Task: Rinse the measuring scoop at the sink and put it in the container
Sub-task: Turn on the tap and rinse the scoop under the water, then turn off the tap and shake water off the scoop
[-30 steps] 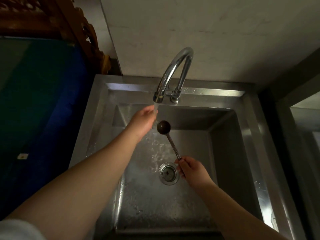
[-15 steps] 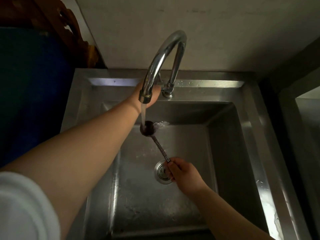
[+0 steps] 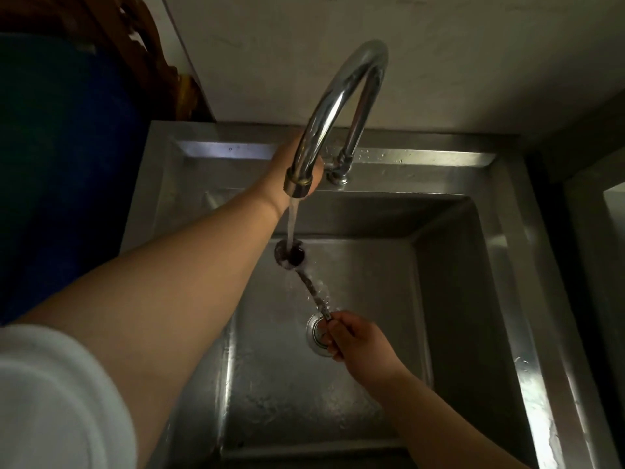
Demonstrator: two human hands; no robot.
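The measuring scoop (image 3: 291, 254) has a dark round bowl and a long ridged metal handle. My right hand (image 3: 358, 340) grips the handle's end above the drain (image 3: 315, 331). Water runs from the chrome tap (image 3: 338, 106) straight into the scoop's bowl and splashes down the handle. My left hand (image 3: 285, 164) reaches behind the spout toward the tap's base, and the spout hides most of its fingers. No container is in view.
The steel sink (image 3: 500, 265) has a deep square basin with wet walls and a broad rim. A blue surface (image 3: 61, 157) and carved wood (image 3: 145, 45) lie to the left. A white wall stands behind the tap.
Water started running into the scoop's bowl. My left hand moved from beside the scoop up behind the spout. The scoop shifted a little left under the stream.
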